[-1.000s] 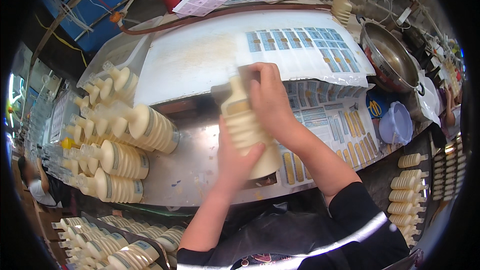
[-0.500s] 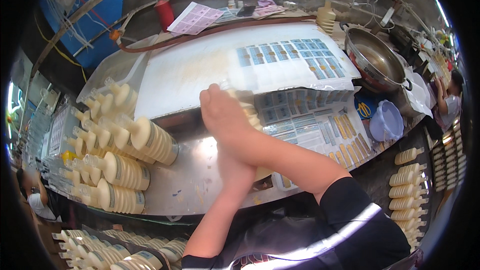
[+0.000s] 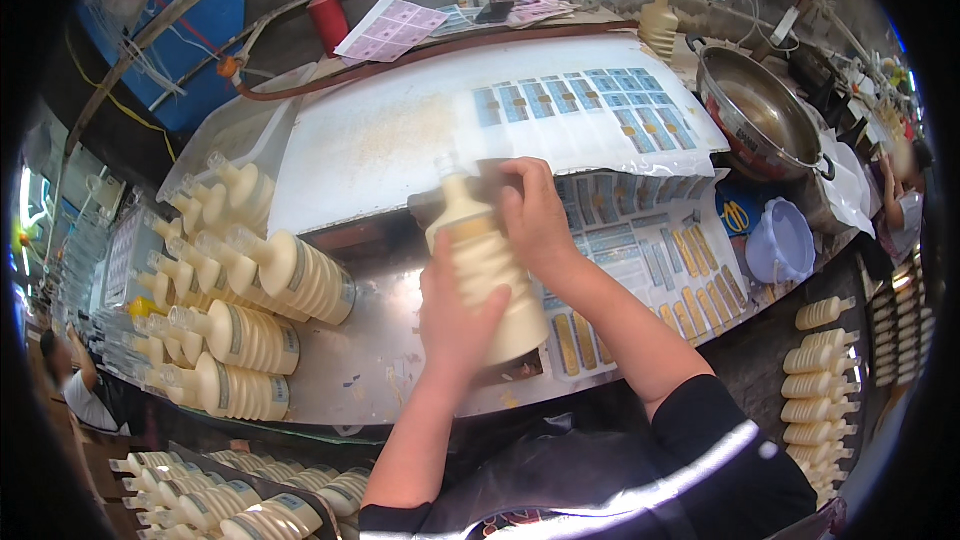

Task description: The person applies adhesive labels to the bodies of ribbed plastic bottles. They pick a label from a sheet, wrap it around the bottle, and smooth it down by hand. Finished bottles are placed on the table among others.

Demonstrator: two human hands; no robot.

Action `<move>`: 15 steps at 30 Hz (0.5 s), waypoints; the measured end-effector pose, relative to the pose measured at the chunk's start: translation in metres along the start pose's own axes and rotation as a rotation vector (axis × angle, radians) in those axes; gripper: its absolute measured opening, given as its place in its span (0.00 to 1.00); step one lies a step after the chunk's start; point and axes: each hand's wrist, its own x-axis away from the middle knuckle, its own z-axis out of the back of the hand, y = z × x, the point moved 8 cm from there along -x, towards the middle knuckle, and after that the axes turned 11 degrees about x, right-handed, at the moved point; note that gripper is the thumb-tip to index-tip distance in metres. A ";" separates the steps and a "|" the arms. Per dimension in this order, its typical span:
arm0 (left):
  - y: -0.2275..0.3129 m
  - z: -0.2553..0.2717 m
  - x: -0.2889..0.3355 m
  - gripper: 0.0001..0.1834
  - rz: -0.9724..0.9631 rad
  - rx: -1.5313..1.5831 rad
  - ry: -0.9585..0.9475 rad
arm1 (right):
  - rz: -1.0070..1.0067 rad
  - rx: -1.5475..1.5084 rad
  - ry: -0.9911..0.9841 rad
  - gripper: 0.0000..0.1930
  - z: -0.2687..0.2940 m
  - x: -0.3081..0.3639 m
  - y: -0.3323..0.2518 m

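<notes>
A cream-coloured ribbed bottle (image 3: pixel 500 280) with a clear neck is tilted over the table, its neck pointing away from me. My left hand (image 3: pixel 455 315) wraps round its left side, thumb across the ribs. By the bottle's right shoulder is my right hand (image 3: pixel 535 215), its fingers curled in. A dark, blurred patch shows at those fingertips; I cannot make out what it is. Behind the bottle, a white board (image 3: pixel 370 150) carries rows of blue labels (image 3: pixel 560 95). To the right of it, a sheet with blue and gold label strips (image 3: pixel 700 250) lies on the table.
Several similar bottles (image 3: pixel 300 275) lie stacked at the left; more fill a crate (image 3: pixel 270 515) below the table and stand in a row (image 3: pixel 815 380) at the right. A metal pot (image 3: pixel 755 110) and a lilac basin (image 3: pixel 780 240) sit at the right. Other people are at both far sides.
My crossed forearms have come apart. The right hand has moved right to the bottle's shoulder, and the left hand now shows on its left side. The bottle, mostly hidden before, is now in plain view.
</notes>
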 end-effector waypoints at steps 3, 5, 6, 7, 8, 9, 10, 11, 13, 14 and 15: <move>-0.005 0.001 0.000 0.57 0.018 0.064 0.025 | 0.017 0.002 0.020 0.16 0.003 0.000 0.007; -0.008 0.001 0.000 0.58 0.037 0.127 0.038 | 0.072 0.025 0.019 0.16 0.010 -0.005 0.001; -0.011 0.001 0.000 0.59 0.065 0.162 0.041 | 0.061 -0.001 0.030 0.16 0.013 -0.006 -0.003; -0.014 0.000 0.001 0.59 0.093 0.198 0.043 | 0.049 -0.026 0.042 0.17 0.015 -0.006 -0.011; -0.017 0.000 0.002 0.60 0.122 0.233 0.045 | 0.038 -0.052 0.053 0.17 0.017 -0.008 -0.020; -0.008 -0.001 0.002 0.60 0.147 0.160 0.043 | 0.031 -0.031 0.029 0.16 0.014 -0.009 -0.027; 0.006 -0.002 0.003 0.60 0.170 0.086 0.042 | 0.023 -0.011 0.006 0.15 0.010 -0.010 -0.034; 0.015 0.000 0.005 0.60 0.193 0.006 0.053 | 0.021 -0.001 -0.021 0.14 0.004 -0.012 -0.043; 0.020 -0.001 0.004 0.61 0.210 -0.049 0.057 | -0.034 0.024 -0.115 0.11 -0.006 -0.019 -0.053; 0.022 -0.003 0.003 0.61 0.215 -0.073 0.054 | -0.064 0.041 -0.159 0.10 -0.009 -0.022 -0.055; 0.024 -0.003 0.005 0.58 0.174 -0.092 0.082 | 0.034 0.103 -0.160 0.09 -0.011 -0.022 -0.066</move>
